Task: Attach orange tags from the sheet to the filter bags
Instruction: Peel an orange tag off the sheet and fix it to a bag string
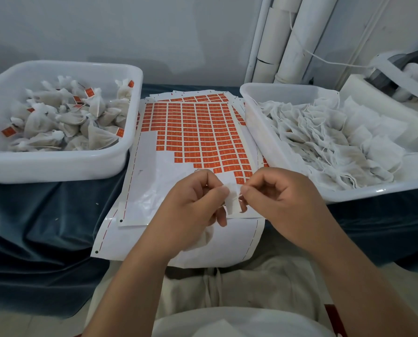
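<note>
The left tub holds many tied bags, several with orange tags, so part of the work is done. The right tub is full of flat bags without tags, and the sheet has most of its tags; only the near rows are empty. The left hand and the right hand both pinch one small white piece above the sheet's near edge. There is free room only between the tubs

Blue-draped table — left tub, sheet, right tub.
</note>
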Available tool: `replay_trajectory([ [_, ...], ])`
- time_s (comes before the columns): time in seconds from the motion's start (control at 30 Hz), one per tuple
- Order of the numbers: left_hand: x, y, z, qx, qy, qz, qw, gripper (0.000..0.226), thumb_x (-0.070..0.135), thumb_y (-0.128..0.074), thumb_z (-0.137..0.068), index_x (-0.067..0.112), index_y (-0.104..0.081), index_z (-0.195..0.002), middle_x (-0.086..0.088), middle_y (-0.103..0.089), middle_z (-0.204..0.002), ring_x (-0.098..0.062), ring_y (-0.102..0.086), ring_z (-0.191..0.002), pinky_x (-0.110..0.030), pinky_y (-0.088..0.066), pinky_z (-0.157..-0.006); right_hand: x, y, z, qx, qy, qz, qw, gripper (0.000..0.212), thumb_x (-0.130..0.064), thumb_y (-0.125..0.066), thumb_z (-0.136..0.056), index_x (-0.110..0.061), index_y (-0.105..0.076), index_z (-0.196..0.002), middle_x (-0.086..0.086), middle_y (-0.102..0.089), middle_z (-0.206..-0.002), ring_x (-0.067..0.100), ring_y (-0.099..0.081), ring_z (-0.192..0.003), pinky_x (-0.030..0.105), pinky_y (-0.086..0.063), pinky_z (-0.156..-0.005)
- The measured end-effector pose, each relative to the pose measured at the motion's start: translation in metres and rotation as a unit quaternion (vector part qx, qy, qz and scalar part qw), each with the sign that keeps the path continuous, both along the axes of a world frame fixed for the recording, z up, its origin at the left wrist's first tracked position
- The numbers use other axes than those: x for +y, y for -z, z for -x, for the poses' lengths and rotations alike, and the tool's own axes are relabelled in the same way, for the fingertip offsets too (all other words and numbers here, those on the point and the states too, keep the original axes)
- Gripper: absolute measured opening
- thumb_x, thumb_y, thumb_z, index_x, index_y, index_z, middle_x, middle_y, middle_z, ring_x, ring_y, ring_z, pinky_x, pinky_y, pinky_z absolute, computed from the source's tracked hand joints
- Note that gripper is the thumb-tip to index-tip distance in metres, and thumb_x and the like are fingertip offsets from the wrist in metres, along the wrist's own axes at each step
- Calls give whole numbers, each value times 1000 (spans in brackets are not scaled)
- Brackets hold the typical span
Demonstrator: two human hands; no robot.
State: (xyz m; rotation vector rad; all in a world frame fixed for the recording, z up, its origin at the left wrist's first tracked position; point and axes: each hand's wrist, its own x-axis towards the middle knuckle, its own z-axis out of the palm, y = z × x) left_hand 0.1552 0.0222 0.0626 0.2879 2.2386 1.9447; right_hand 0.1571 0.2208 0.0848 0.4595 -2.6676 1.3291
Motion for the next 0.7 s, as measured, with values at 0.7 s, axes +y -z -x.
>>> replay_trajectory([
  [0.7,1,-2,2,-101,51,-64,991,28,36,-51,-108,27,-77,-108,-3,-78,-87,-16,-62,-67,-26,-48,-64,-2,-2,-1,49,-26,-2,998,13,-25,-65,-92,-24,-73,-83,-20,-73,-74,7,-73,-79,15,-54,-73],
])
